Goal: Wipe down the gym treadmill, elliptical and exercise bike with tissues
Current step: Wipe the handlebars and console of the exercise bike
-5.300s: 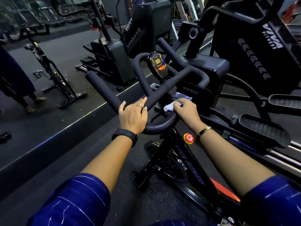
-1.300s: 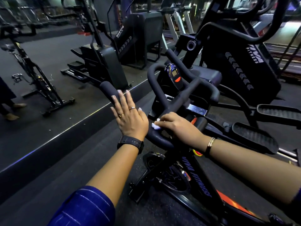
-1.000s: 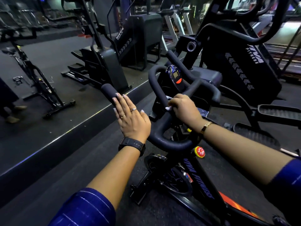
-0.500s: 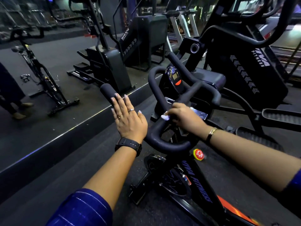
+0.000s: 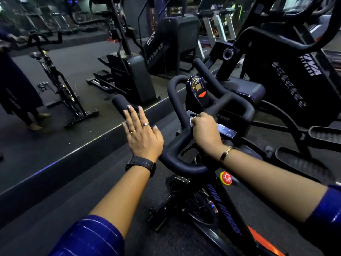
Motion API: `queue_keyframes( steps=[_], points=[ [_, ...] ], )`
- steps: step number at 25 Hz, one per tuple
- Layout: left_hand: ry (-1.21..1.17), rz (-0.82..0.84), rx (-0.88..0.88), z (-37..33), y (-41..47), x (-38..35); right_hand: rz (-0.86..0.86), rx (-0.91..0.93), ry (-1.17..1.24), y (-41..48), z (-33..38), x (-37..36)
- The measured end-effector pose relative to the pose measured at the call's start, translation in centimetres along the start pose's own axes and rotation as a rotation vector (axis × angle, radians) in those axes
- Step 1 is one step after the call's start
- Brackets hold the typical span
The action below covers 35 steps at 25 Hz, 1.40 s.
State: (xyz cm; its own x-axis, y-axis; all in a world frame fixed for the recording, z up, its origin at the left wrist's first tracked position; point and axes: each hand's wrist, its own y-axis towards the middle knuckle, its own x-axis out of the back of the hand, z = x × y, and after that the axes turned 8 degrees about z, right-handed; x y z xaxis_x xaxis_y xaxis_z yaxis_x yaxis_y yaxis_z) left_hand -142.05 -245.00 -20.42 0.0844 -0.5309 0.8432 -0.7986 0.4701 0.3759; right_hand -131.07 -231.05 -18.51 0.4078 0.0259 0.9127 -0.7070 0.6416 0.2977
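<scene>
The small white crumpled tissue [image 5: 191, 122] is pinched under the curled fingers of the right hand [image 5: 206, 134] against the middle bar of the black padded handlebar [image 5: 177, 145], while the left hand [image 5: 143, 138] lies flat over the handlebar's left end, fingers straight and slightly spread.

The handlebar [image 5: 184, 143] has matt black, finely grained padding; the tissue [image 5: 191, 122] on it is crumpled white paper. Above it the console [image 5: 198, 87] is glossy plastic. Below it the knob [image 5: 226, 178] shines red, the frame [image 5: 228, 209] is smooth-painted, the floor [image 5: 103, 191] rough, matt.
</scene>
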Motion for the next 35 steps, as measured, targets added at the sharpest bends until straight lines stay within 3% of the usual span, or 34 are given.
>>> queue_keyframes(
  steps=[4, 7, 10, 12, 16, 19, 25, 27, 31, 35],
  points=[
    [0.014, 0.015, 0.007, 0.0, 0.3, 0.0, 0.033, 0.187, 0.035, -4.6, 3.3, 0.4],
    [0.041, 0.049, 0.009, -0.2, 0.0, 0.2, 0.214, 0.391, 0.181, -7.4, 5.4, 1.0],
    [0.043, 0.04, 0.039, -0.3, 0.7, 1.0, 0.342, 0.204, 0.455, -3.8, 4.2, 3.3],
    [0.014, 0.004, 0.08, -0.4, 2.4, 1.9, 0.215, 0.19, 0.409, 0.0, 2.7, 4.2],
    [-0.023, -0.04, 0.134, -1.1, 3.8, 1.9, -0.099, 0.37, 0.12, 2.4, 1.3, 1.3],
    [-0.034, -0.059, 0.117, -1.2, 3.6, 1.2, -0.111, 0.475, -0.013, 2.1, 0.8, -0.9],
    [-0.04, -0.084, 0.088, -1.1, 4.0, 0.7, -0.124, 0.505, -0.071, 8.5, 3.6, 1.0],
    [-0.054, -0.105, 0.085, -0.9, 4.1, 0.6, -0.077, 0.456, -0.068, 11.6, 4.7, 2.0],
    [-0.052, -0.127, 0.091, -0.6, 4.3, 0.5, -0.045, 0.188, -0.081, 15.5, 6.0, 3.0],
    [-0.062, -0.108, 0.097, -0.4, 4.7, 0.6, -0.094, 0.284, -0.066, 13.0, 5.8, 2.4]
  ],
)
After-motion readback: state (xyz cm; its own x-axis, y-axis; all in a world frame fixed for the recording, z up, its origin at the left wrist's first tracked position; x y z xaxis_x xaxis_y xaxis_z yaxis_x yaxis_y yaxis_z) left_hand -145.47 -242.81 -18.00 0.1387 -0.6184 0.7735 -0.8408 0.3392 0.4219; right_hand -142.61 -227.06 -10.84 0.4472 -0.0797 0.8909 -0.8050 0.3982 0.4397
